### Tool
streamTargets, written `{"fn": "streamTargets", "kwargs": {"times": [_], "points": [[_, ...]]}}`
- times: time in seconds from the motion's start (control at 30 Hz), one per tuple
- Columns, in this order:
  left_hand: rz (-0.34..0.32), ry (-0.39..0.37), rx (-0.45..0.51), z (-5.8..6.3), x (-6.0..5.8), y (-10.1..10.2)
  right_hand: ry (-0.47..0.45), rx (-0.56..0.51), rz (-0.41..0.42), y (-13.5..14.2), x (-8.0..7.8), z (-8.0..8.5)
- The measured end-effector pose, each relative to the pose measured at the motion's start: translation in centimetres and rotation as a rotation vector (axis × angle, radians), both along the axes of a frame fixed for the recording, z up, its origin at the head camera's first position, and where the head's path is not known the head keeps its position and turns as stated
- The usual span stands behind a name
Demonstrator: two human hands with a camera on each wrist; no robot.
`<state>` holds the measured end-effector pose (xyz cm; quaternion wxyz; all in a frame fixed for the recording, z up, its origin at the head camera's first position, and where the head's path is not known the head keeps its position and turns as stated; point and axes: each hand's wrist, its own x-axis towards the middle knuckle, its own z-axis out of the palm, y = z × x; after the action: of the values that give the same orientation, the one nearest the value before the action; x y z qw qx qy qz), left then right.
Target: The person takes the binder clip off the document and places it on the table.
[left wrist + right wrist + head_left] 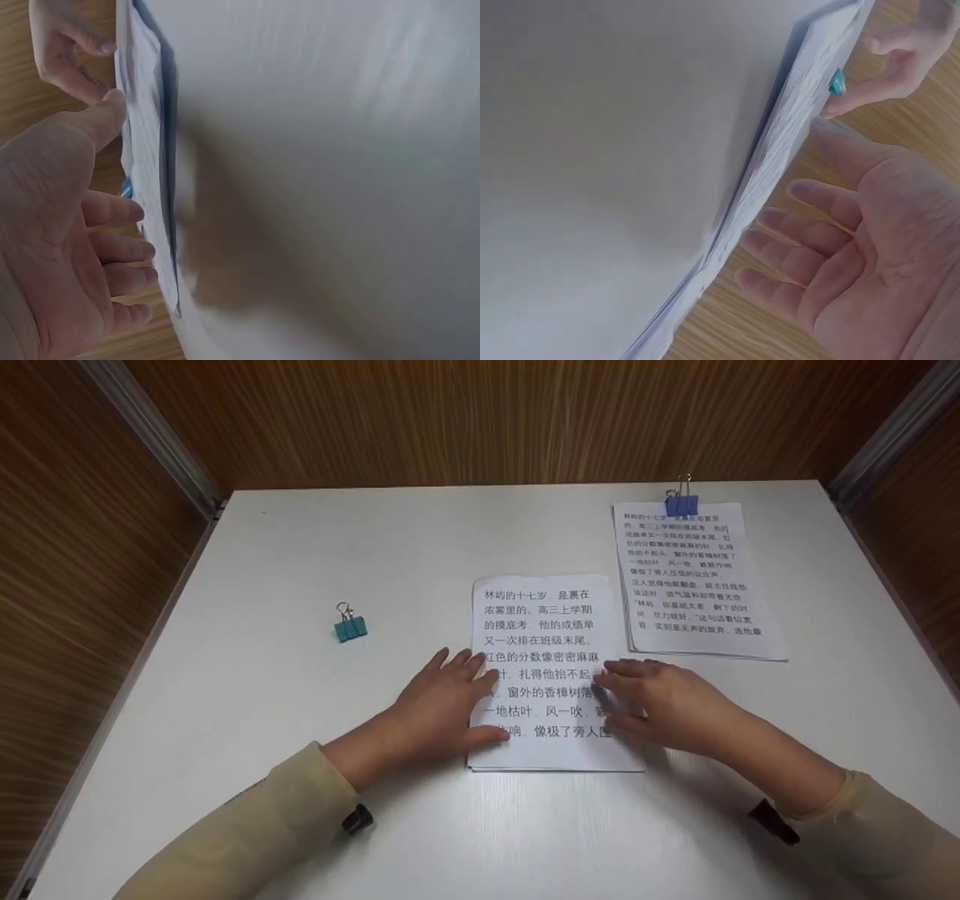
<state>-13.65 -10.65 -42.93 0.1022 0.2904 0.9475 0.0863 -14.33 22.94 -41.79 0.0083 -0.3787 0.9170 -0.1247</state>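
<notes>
A stack of printed paper (536, 660) lies on the white table, its lower edges slightly uneven. My left hand (446, 701) is at the stack's left side, fingers extended and thumb over the lower lines of text. On the opposite side my right hand (664, 705) has its fingertips right at the right edge, thumb apart from the fingers. Both wrist views show the fingers loosely spread along the sheets' edges. A teal binder clip (350, 628) lies on the table left of the stack.
At the back right lies a second printed stack (690, 585), held at its top by a blue binder clip (682, 505). It sits close beside the first stack. Wood-grain panels (480, 424) border the white table (247, 585) at the back and sides.
</notes>
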Motion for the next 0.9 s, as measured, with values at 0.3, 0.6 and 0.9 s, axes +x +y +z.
{"fn": "streamTargets", "kwargs": {"times": [0.3,0.6,0.9], "points": [[-0.06,0.062,-0.032,-0.6,1.0,1.3,0.034,0.074,0.062,-0.1,0.9,-0.7],[-0.022,0.093,-0.079,-1.3,0.3,1.1,-0.093,0.117,-0.038,-1.4,0.3,-0.8],[0.036,0.082,-0.066,-1.2,-1.0,-0.9,-0.142,0.165,-0.047,-4.1,-1.8,-0.8]]}}
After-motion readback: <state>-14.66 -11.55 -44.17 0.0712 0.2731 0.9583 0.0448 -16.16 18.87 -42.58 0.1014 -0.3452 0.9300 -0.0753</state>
